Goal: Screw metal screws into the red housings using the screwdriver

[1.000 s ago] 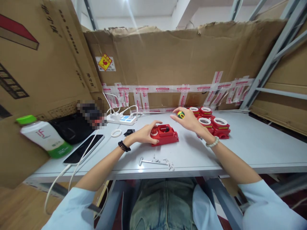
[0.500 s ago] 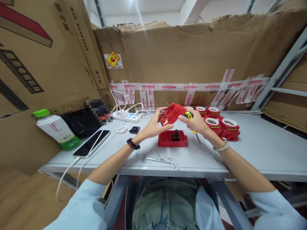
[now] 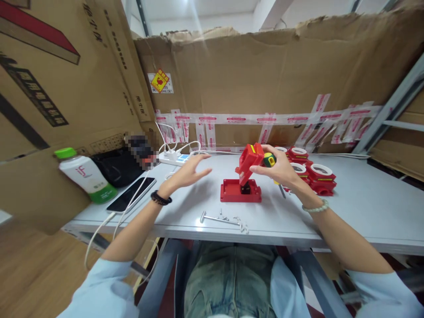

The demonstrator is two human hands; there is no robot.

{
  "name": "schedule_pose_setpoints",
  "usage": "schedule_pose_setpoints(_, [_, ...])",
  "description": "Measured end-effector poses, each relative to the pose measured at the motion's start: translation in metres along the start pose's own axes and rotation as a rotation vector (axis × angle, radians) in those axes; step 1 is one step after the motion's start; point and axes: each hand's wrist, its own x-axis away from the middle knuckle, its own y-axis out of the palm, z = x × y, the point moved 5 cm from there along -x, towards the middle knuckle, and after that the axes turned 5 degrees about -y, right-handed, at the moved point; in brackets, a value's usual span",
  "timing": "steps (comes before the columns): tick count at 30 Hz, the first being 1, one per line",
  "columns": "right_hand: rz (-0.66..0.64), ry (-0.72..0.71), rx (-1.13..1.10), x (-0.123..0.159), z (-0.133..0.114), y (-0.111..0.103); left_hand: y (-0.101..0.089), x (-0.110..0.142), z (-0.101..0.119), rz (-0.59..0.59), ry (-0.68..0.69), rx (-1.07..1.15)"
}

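My right hand grips a red plastic housing, tilted above an open red box base. A black part sits in that base, partly covered by the housing. Just behind my right hand's fingers shows a screwdriver with a yellow and green handle; whether the hand touches it I cannot tell. My left hand is empty, fingers apart, over the table left of the base. It hides most of a white ring. In front of the base lie a metal T-handle tool and several small screws.
Several red housings with white rings stand at the right. A white power strip with cables is at the back. On the left are a phone, a bottle and a black pouch. Cardboard walls the back.
My left hand has let go of the red housing and moved left, fingers apart. My right hand now holds the housing alone, turned more upright and shifted slightly right, above the base.
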Motion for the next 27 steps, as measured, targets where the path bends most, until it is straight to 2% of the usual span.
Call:
schedule_pose_setpoints(3, [0.014,-0.011,0.019,0.000,-0.001,-0.001,-0.011,0.017,-0.077,-0.148,-0.334,-0.417])
schedule_pose_setpoints(4, [0.018,-0.011,0.023,0.000,-0.001,-0.001,-0.013,0.024,-0.097,-0.201,-0.415,-0.491])
schedule_pose_setpoints(5, [0.021,-0.007,0.028,0.000,-0.001,-0.001,-0.015,0.030,-0.110,-0.220,-0.440,-0.505])
schedule_pose_setpoints(7, [0.020,0.004,0.050,0.001,-0.001,0.000,-0.016,0.038,-0.124,-0.240,-0.451,-0.508])
schedule_pose_setpoints(11, [0.012,-0.001,0.104,0.001,0.000,0.000,-0.017,0.039,-0.122,-0.213,-0.435,-0.487])
schedule_pose_setpoints(15, [0.001,-0.033,0.107,0.002,0.000,0.001,-0.021,0.024,-0.097,-0.156,-0.360,-0.420])
schedule_pose_setpoints(17, [-0.015,-0.055,0.079,0.003,-0.001,0.003,-0.026,0.011,-0.071,-0.022,-0.248,-0.240])
schedule_pose_setpoints(20, [-0.041,-0.092,0.019,0.005,-0.004,0.006,-0.033,-0.006,-0.019,0.215,-0.047,0.052])
schedule_pose_setpoints(24, [-0.034,-0.153,-0.031,0.008,-0.009,0.007,-0.020,-0.024,0.049,0.245,0.190,0.393])
schedule_pose_setpoints(27, [-0.015,-0.171,-0.064,0.009,-0.012,0.006,-0.005,-0.031,0.080,0.238,0.314,0.519])
